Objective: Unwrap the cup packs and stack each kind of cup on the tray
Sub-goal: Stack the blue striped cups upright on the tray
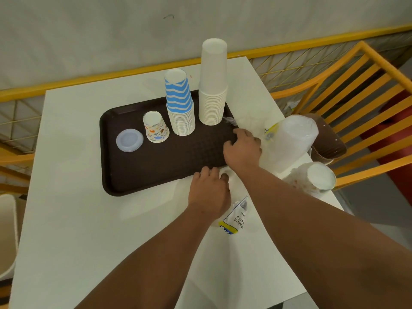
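A dark brown tray lies on the white table. On it stand a pale plastic lid, an upturned patterned cup, a blue-and-white chevron cup stack and a tall white cup stack. Right of the tray, a wrapped pack of translucent cups stands tilted. My right hand grips its wrap at the tray's right edge. My left hand, at the tray's front edge, holds a clear printed wrapper that trails toward me. A wrapped pack of patterned cups lies at the table's right edge.
A row of brown cups lies behind the translucent pack near the table's right edge. An orange slatted chair stands to the right, a yellow rail runs behind the table, and a pale chair is at far left.
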